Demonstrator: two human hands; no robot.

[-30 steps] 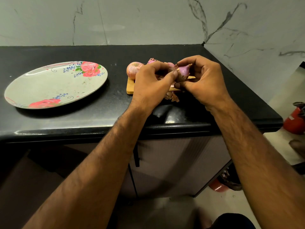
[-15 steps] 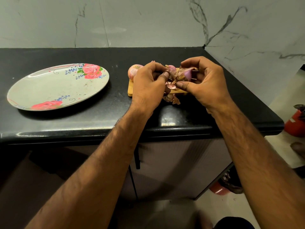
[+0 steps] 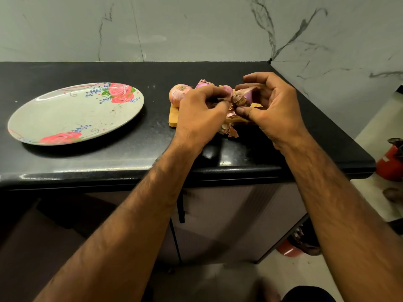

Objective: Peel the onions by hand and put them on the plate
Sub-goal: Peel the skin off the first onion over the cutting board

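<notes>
Pinching with both hands just right of the frame's centre, I have my right hand (image 3: 272,110) curled round a small purple onion (image 3: 245,97), thumb under it and fingers arched over the top. My left hand (image 3: 200,114) is closed beside it, its fingertips nipping the papery skin (image 3: 230,111) that hangs from the onion's lower end. How much of the bulb is bare I cannot tell, since my fingers cover part of it. Both hands hover over a small wooden board (image 3: 173,116), most of it hidden under them. Three more onions sit at the board's far edge: a pale unpeeled one (image 3: 177,93) at its left, then two purple ones (image 3: 204,85) (image 3: 227,89) peeking over my left knuckles. A clump of torn skins (image 3: 229,130) lies at the board's near edge on the black table (image 3: 130,149). Well apart, at the left of the frame, lies the oval plate (image 3: 65,110) with pink roses, nothing on it. Grey marble wall (image 3: 196,29) fills the top of the frame, a cabinet front (image 3: 218,214) shows below the table, and a red cylinder (image 3: 390,160) stands at the right edge.
</notes>
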